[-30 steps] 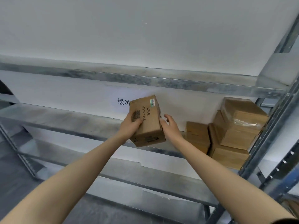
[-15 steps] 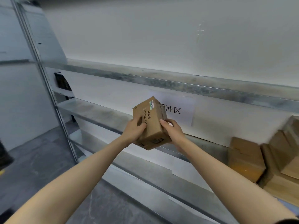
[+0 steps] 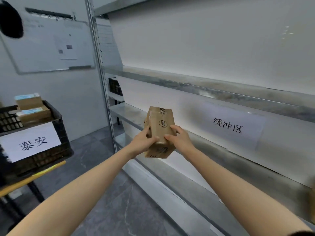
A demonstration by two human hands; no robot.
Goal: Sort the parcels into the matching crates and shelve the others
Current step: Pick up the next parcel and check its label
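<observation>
A small brown cardboard parcel with a round stamp on its top face is held in front of the metal shelving. My left hand grips its left side with the thumb across the front. My right hand grips its right side. The parcel hangs in the air beside the front edge of the middle shelf. At the left stands a black plastic crate with a white paper label, and in it lie two cardboard parcels with blue-green labels.
A white paper sign is fixed to the wall behind the middle shelf. The shelf upright runs down the middle. The crate rests on a yellow-edged table. A whiteboard hangs at the left. Grey floor lies below.
My view has swung left: the stacked boxes at the right left the frame and the crate came in. The parcel has been turned in my hands, and another face shows.
</observation>
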